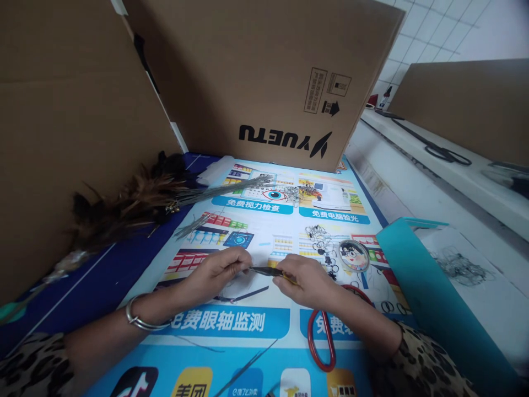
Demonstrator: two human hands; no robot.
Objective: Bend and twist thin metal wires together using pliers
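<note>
In the middle of the printed sheet, my right hand (pixel 306 280) grips a pair of pliers (pixel 266 271) with dark jaws and yellow handles, pointing left. Their tip meets the fingers of my left hand (pixel 225 267), which are pinched together on something too small to make out. Red-handled scissors (pixel 322 344) lie partly under my right forearm. Beyond that hand are a round clear container (pixel 354 256) and a scatter of small dark rings and wire pieces (pixel 324 245). Under my left hand lies a dark thin strip (pixel 250 294).
A bundle of thin wires (pixel 227 190) lies towards the back, beside brown feathers (pixel 140 190) on the left. Cardboard panels (pixel 231 71) stand behind and left. A teal folded board (pixel 430 298) and tangled wire (pixel 465 267) are on the right. Loose wires (pixel 248 366) lie in front.
</note>
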